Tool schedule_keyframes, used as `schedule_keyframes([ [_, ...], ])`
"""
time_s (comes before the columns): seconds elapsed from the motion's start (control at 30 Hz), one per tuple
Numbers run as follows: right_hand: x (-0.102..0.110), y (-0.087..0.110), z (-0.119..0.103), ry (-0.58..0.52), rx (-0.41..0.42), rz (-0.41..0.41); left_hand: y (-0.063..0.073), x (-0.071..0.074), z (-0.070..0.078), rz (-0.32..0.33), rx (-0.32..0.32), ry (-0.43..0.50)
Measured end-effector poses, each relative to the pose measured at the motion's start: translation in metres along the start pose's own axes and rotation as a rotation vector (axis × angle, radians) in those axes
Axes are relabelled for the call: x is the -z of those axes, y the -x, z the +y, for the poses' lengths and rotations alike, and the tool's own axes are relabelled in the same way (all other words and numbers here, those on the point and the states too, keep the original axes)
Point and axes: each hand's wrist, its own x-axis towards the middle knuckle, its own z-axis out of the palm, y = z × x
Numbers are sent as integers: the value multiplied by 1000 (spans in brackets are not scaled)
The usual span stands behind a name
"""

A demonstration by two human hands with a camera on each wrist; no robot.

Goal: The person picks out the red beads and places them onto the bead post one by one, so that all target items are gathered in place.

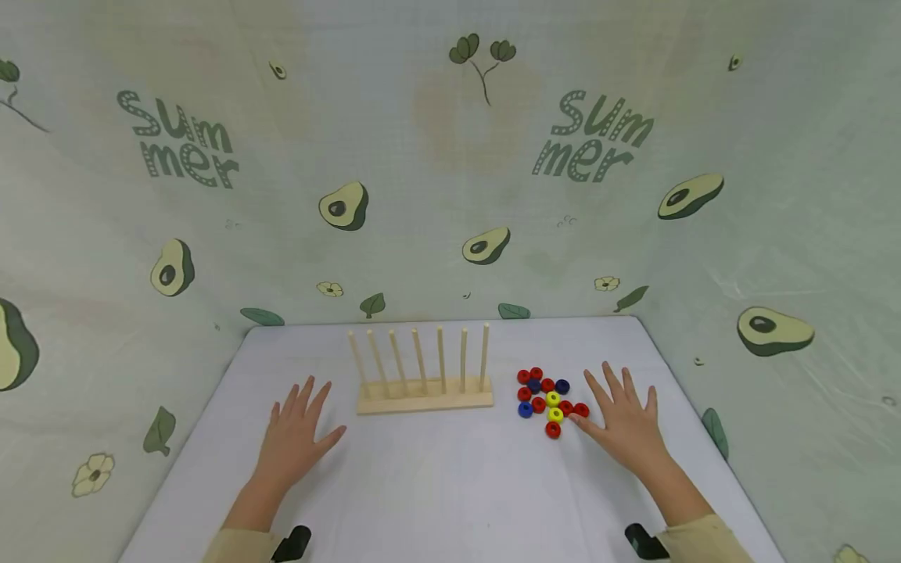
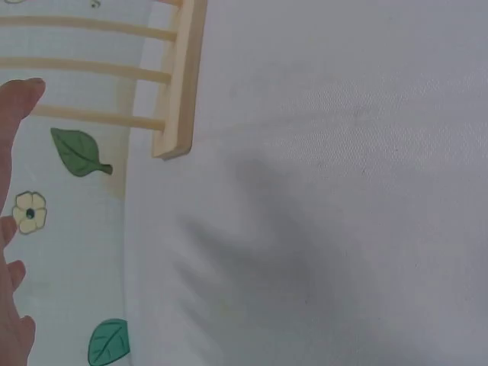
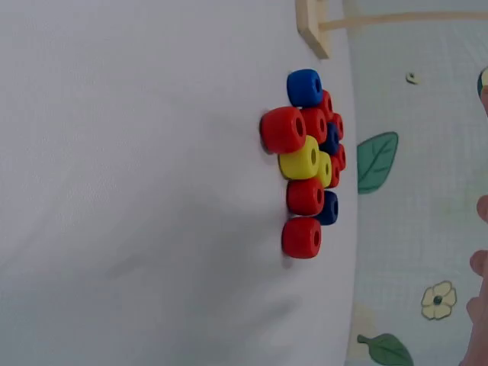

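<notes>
Beads (image 1: pixel 552 399), red, yellow and blue, lie in a loose cluster on the white desk (image 1: pixel 422 485), just right of the wooden peg rack (image 1: pixel 425 400). Rack: flat base, row of seven pegs. Right hand (image 1: pixel 626 422) farther right of the rack, past the beads, thumb near them; grip loose, fingers spread, empty. Left hand (image 1: pixel 292 438) left of the rack, fingers likewise splayed, grip empty, thumb toward the rack. Behind the rack: pale cloth (image 1: pixel 401 274), avocado and leaf prints.

Coloured beads (image 3: pixel 299 158) cluster near what seems a wooden base (image 3: pixel 308 30).
</notes>
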Motion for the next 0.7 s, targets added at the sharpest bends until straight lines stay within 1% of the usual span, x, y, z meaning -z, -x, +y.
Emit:
schedule_keyframes([
  [0.17, 1, 4, -4, -33, -32, -28, -3, -10, 3, 7, -3, 46],
  [0.33, -4, 9, -6, -77, -62, -40, -6, -23, 5, -22, 24, 92],
  [0.5, -12, 13, -7, -101, -65, -29, -9, -31, 7, -37, 59, 143],
  [0.7, -18, 17, -8, -116, -61, 2, -16, -41, 9, -53, 84, 188],
])
